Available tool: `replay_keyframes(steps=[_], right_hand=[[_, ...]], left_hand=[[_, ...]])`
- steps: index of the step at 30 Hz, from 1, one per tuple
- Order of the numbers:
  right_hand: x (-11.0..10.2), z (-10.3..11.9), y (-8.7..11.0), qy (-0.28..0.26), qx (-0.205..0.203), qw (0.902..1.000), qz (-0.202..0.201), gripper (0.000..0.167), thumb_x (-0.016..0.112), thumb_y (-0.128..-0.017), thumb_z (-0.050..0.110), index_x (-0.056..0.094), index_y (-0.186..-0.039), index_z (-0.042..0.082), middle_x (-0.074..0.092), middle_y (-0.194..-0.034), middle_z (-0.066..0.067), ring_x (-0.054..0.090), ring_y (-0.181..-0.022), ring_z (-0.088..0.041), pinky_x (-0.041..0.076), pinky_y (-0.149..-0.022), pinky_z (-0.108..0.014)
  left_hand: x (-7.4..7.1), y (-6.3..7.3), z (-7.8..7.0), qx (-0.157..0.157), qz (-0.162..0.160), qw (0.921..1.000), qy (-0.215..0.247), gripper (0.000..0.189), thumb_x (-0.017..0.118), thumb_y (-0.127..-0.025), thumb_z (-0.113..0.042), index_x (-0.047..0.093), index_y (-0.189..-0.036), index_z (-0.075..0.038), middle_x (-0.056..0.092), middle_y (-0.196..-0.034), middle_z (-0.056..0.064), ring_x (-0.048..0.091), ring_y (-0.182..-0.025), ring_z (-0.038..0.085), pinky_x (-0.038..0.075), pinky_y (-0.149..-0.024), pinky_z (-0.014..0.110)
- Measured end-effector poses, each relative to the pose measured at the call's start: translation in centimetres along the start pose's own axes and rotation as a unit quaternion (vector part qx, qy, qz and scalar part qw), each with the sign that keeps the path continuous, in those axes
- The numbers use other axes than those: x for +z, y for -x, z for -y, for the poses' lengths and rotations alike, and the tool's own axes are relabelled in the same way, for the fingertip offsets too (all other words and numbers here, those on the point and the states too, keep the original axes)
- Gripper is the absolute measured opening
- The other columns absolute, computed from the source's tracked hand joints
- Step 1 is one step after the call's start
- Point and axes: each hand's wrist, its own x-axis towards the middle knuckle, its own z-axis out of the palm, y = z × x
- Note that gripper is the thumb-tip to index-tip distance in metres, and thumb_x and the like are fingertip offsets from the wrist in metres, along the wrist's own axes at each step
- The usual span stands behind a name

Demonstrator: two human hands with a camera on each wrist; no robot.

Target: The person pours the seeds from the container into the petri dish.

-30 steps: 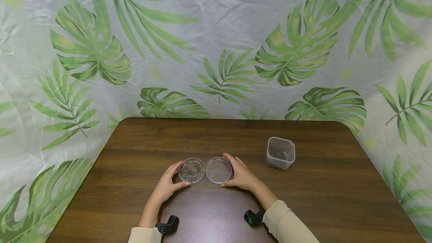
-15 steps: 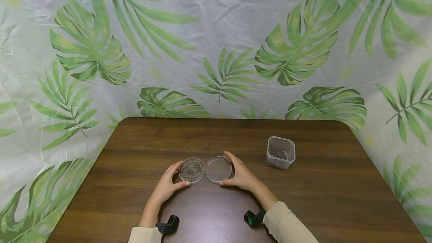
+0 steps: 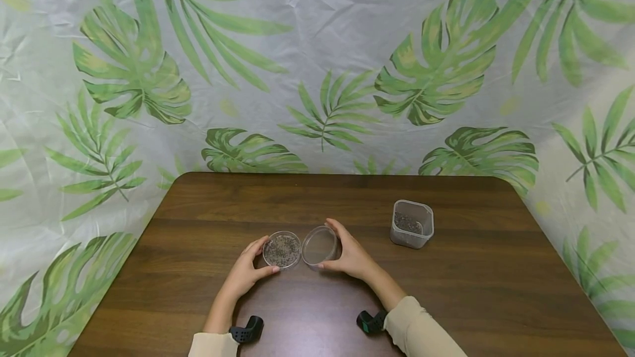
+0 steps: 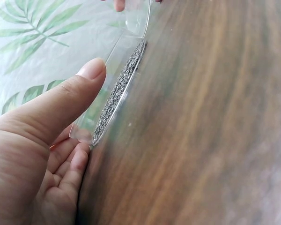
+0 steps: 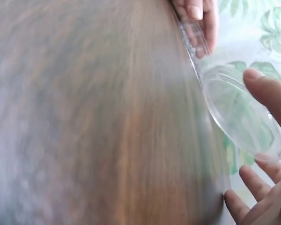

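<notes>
My left hand (image 3: 245,273) grips a clear petri dish (image 3: 300,254) from its left side, thumb at the near edge and fingers round the far edge. The dish lies flat on the table. Dark grey granules (image 4: 118,93) form a thin layer over its bottom. Right beside it, the clear petri dish lid (image 3: 318,247) leans with its right side raised, its left edge low by the dish. Thumb and fingers of my right hand (image 3: 350,256) pinch this lid by its rim. In the right wrist view the lid (image 5: 239,115) stands tilted and see-through.
A square clear plastic tub (image 3: 409,240) with more grey granules in it stands at the back right. The brown wooden table (image 3: 223,197) ends at a rounded back edge, and a leaf-patterned sheet (image 3: 342,43) hangs behind it.
My right hand has raised the right side of the lid, which tips from flat to tilted toward the dish. My left hand and the dish have stayed put.
</notes>
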Motion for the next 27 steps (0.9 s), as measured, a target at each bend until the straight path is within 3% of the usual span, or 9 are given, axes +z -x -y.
replay_keyframes(steps=[7, 13, 17, 22, 27], right_hand=[[0.1, 1.3, -0.4, 0.013, 0.011, 0.9998, 0.009, 0.095, 0.08, -0.066, 0.011, 0.022, -0.14, 0.002, 0.032, -0.139, -0.019, 0.03, -0.127, -0.027, 0.028, -0.099, -0.044], [0.6, 1.5, -0.7, -0.002, -0.007, 1.0, -0.003, 0.093, 0.081, -0.066, 0.01, 0.023, -0.139, 0.004, 0.031, -0.139, -0.02, 0.03, -0.126, -0.028, 0.028, -0.098, -0.047], [1.3, 0.5, -1.1, -0.002, -0.029, 0.9994, -0.016, 0.095, 0.082, -0.063, 0.01, 0.025, -0.138, 0.003, 0.034, -0.137, -0.02, 0.033, -0.124, -0.029, 0.03, -0.095, -0.05], [2.2, -1.5, -1.7, 0.01, -0.03, 0.9993, -0.021, 0.097, 0.083, -0.063, 0.024, 0.025, -0.139, 0.01, 0.034, -0.138, -0.01, 0.033, -0.124, -0.022, 0.032, -0.096, -0.045], [2.8, -1.7, -2.1, -0.005, -0.036, 0.9991, -0.023, 0.095, 0.082, -0.064, 0.027, 0.027, -0.139, 0.008, 0.034, -0.138, -0.009, 0.033, -0.124, -0.023, 0.032, -0.096, -0.046]], left_hand=[[0.0, 0.0, 0.0, 0.003, 0.001, 1.0, 0.0, 0.08, 0.079, -0.066, -0.029, 0.042, -0.134, -0.007, 0.042, -0.132, 0.014, 0.046, -0.111, 0.033, 0.033, -0.093, 0.048], [0.0, 0.0, -0.1, -0.003, 0.002, 1.0, 0.008, 0.08, 0.079, -0.066, -0.028, 0.042, -0.134, -0.006, 0.041, -0.132, 0.014, 0.045, -0.112, 0.033, 0.033, -0.094, 0.048], [0.0, 0.0, 0.0, -0.001, 0.003, 1.0, 0.006, 0.08, 0.079, -0.067, -0.028, 0.041, -0.134, -0.005, 0.041, -0.133, 0.014, 0.045, -0.111, 0.033, 0.033, -0.094, 0.048], [0.0, 0.1, -0.1, -0.001, 0.001, 1.0, 0.006, 0.08, 0.079, -0.066, -0.028, 0.042, -0.134, -0.006, 0.041, -0.132, 0.014, 0.045, -0.111, 0.033, 0.033, -0.093, 0.048], [0.0, 0.0, -0.1, -0.001, 0.0, 1.0, 0.006, 0.08, 0.079, -0.066, -0.027, 0.042, -0.134, -0.006, 0.042, -0.132, 0.014, 0.045, -0.111, 0.033, 0.033, -0.093, 0.048]])
